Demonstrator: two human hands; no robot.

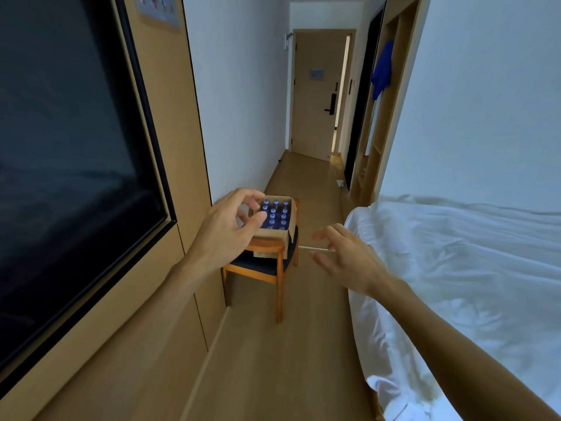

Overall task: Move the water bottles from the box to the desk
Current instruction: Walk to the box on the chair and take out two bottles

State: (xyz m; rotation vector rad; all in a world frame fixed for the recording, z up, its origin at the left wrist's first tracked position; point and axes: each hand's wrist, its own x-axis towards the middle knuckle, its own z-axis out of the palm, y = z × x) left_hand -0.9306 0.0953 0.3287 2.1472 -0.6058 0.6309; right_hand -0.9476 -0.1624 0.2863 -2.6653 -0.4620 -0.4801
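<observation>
— Where are the blue-capped plastic water bottles (275, 214)?
— Upright in the open brown cardboard box (274, 233) on the wooden chair (263, 268), ahead of both hands.
— Which is nearer?
— The left hand (226, 230), fingers apart, empty. The right hand (346, 256) hangs beside, fingers spread, empty too.

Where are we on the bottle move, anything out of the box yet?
Nothing looks done: the open cardboard box on the wooden chair shows rows of blue-capped water bottles. In hand: nothing; the left hand and right hand are empty, reaching toward the box. Left: lifting out every bottle. The desk isn't in view.
</observation>
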